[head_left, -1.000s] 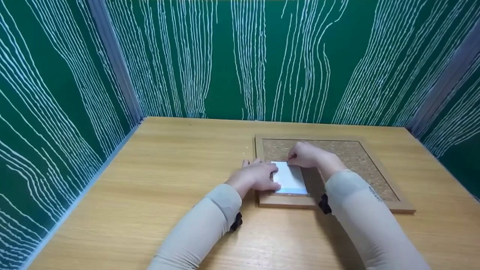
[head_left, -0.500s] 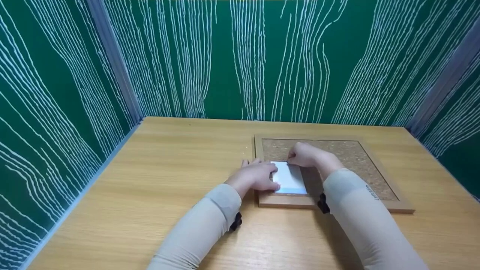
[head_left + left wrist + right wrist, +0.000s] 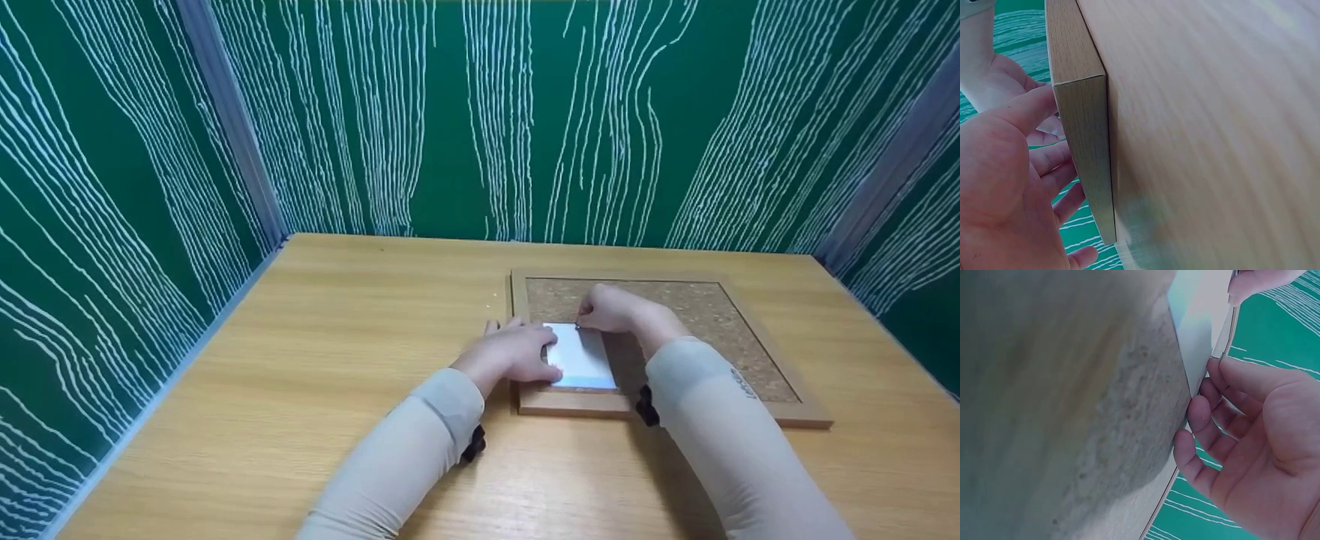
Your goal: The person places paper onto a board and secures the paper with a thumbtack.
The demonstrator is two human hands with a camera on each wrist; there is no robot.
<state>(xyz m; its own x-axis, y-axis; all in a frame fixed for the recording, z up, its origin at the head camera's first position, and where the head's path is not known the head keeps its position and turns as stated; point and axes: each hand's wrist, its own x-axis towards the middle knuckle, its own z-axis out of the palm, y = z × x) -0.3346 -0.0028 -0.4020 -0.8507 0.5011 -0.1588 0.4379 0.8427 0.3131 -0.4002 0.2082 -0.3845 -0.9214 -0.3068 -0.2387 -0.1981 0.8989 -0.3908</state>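
Note:
A white sheet of paper point(image 3: 583, 360) lies on the left part of a wood-framed cork board point(image 3: 697, 330). My left hand point(image 3: 517, 354) rests over the board's left edge, its thumb and index finger pressing the paper's left side. In the left wrist view, its fingers point(image 3: 1053, 163) reach loosely past the frame's corner. My right hand point(image 3: 619, 309) is at the paper's top edge, fingers curled. Between its thumb and index finger it pinches a small, thin pin point(image 3: 1216, 358), mostly hidden by the fingertips, with its tip at the paper.
The board's wooden frame point(image 3: 570, 403) lies flat on a light wooden table point(image 3: 337, 337). A few tiny pale specks point(image 3: 491, 305) show on the table left of the board. Green walls point(image 3: 450, 112) with white wavy lines stand behind and at both sides.
Both hands stay almost in place. The right fingertips have shifted very slightly at the paper's top edge, and a small dark tip now shows beneath them.

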